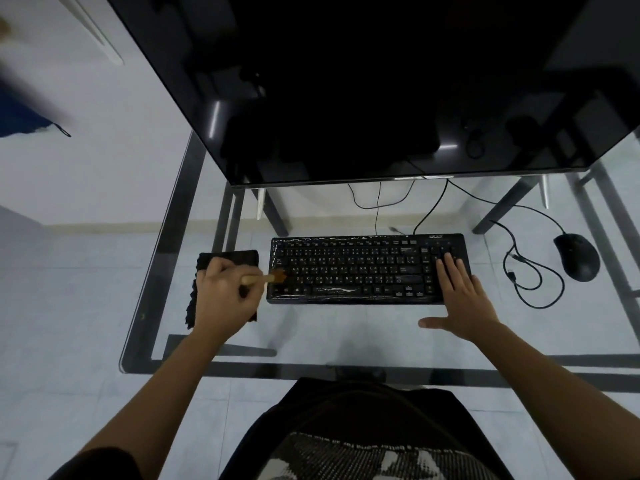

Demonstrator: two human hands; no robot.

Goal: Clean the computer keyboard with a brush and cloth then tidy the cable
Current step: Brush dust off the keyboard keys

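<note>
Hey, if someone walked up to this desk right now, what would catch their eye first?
The dark monitor looms over the glass desk. Below it, the left hand holds a small brush to the left end of the black keyboard, while the right hand lies flat on its right end.

Dark monitor [381, 81], black mouse [576, 257], glass desk [346, 341]

The left hand [221, 292] covers most of the black fabric cloth [237, 258], and I lose the rear handle of the pale wooden-handled brush [263, 278] in that fist. The right hand [464, 299] hides part of the number pad on the black plastic keyboard [360, 268]. I can't read the key legends. The blue shape [20, 109] top-left is blurred, and the glossy black monitor [346, 81] is cut off by the top edge.
</note>
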